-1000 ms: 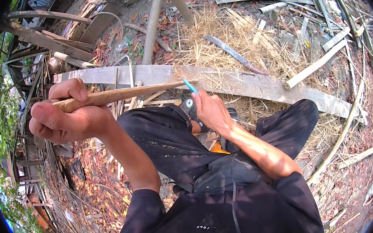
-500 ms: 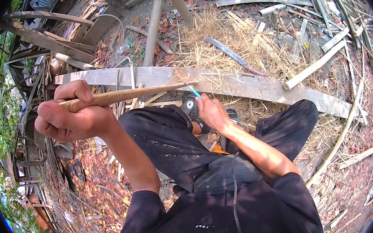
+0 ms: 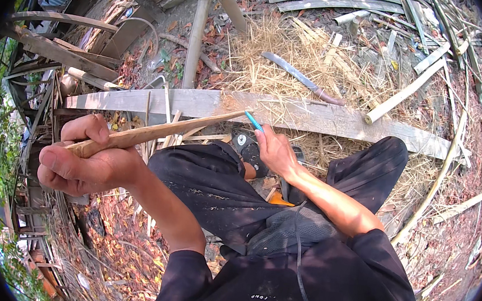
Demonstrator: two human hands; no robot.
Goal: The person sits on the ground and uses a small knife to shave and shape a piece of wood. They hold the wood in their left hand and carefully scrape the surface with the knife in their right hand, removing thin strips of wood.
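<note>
Your left hand point(image 3: 92, 158) is wrapping its fingers round the wooden stick point(image 3: 167, 130), your right hand point(image 3: 276, 149) is pinching the blue tool point(image 3: 254, 120) — stick's tip is no longer poking past it. Your palm's hiding the tool's back end.

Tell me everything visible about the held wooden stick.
The wooden stick is light brown, long, tapering to a narrow tip. The left hand grips its thicker-looking end. It slants rightward and away, its tip seen against the grey plank, beside the turquoise tool in the right hand; contact there is unclear.
</note>
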